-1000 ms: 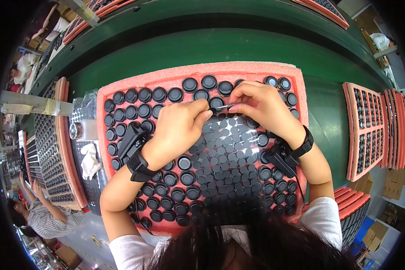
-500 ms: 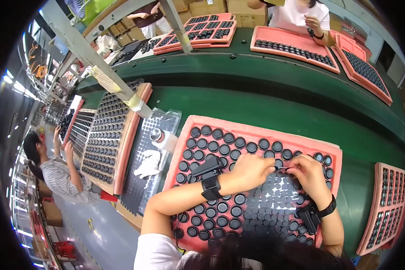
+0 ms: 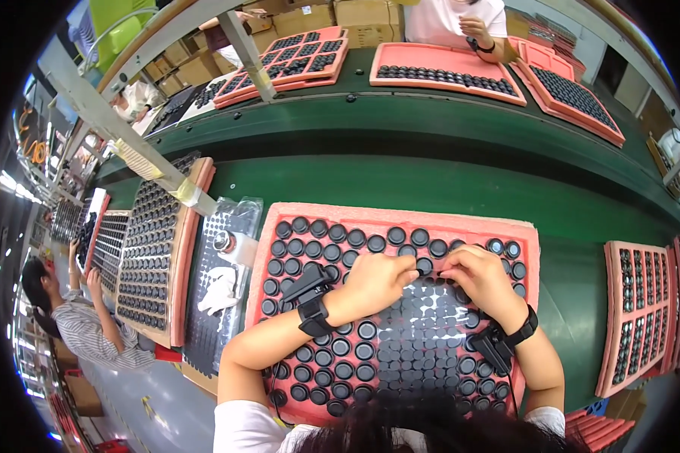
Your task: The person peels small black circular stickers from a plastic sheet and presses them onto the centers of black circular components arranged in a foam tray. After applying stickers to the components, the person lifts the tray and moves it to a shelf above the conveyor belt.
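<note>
A pink foam tray [image 3: 534,279] in front of me holds rows of round black caps [image 3: 340,347]. Across its middle lies a clear sheet [image 3: 423,321] covered in dark round dots. My left hand [image 3: 378,283] reaches over the upper half of the tray, fingers curled and pinched beside one black cap [image 3: 425,266]; whether it grips anything is hidden. Facing it from the other side of that cap, my right hand [image 3: 482,278] pinches a small dark piece too small to name. Both wrists wear black straps with a black device.
On the left lie a plastic-wrapped dotted sheet [image 3: 211,332], a white bottle [image 3: 238,248] and a white glove [image 3: 219,291]. Beyond them stands a cap-filled tray [image 3: 153,264] by a metal post [image 3: 140,155]. More trays [image 3: 612,325] stand at right. Co-workers are at left and across.
My view has swung, so the scene sits further left. The thin bright line between my fingertips no longer shows; a small dark piece is at my right fingertips. Both hands stay near the same cap.
</note>
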A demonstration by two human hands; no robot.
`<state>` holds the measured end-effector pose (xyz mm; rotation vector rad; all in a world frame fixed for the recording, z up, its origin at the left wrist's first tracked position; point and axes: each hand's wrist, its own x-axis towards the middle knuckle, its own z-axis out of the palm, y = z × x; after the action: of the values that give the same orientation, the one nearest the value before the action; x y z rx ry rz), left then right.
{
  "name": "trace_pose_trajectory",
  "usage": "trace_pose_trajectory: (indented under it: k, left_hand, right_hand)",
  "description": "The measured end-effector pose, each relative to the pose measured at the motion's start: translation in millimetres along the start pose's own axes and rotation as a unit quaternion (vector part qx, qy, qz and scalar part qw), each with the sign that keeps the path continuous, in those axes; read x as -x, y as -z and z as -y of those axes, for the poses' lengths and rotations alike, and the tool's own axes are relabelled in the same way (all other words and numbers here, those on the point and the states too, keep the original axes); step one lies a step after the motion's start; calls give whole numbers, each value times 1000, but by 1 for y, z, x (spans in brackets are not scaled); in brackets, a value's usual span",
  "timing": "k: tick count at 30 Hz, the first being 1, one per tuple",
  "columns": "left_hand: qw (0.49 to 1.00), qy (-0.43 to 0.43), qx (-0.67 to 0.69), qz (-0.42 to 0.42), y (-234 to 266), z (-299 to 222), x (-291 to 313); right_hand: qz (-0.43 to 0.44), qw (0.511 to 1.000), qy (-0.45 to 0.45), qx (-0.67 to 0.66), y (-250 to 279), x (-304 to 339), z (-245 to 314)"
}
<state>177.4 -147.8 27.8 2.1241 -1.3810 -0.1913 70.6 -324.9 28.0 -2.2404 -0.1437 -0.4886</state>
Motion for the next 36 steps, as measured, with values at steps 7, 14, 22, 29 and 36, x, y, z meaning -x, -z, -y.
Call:
trace_pose_trajectory:
  k: [7,14,22,29,36]
  left_hand:
    - [1000,25,-6,17,3,0,-2]
    - [1000,-2,-6,-7,1,-1,1]
    - [999,4,-28,21,-2,0,4]
    - [1000,9,-15,11,0,5,2]
    - [999,33,6,33,2,1,1]
  right_hand:
    - [19,1000,-15,-7,-1,-2,-4]
    - [57,994,71,60,7,-3,1]
    - [36,995,63,-64,20,9,5]
    - [-95,984,-106,-106,62,17,-41]
    - [-131,974,-141,-123,71,30,-72]
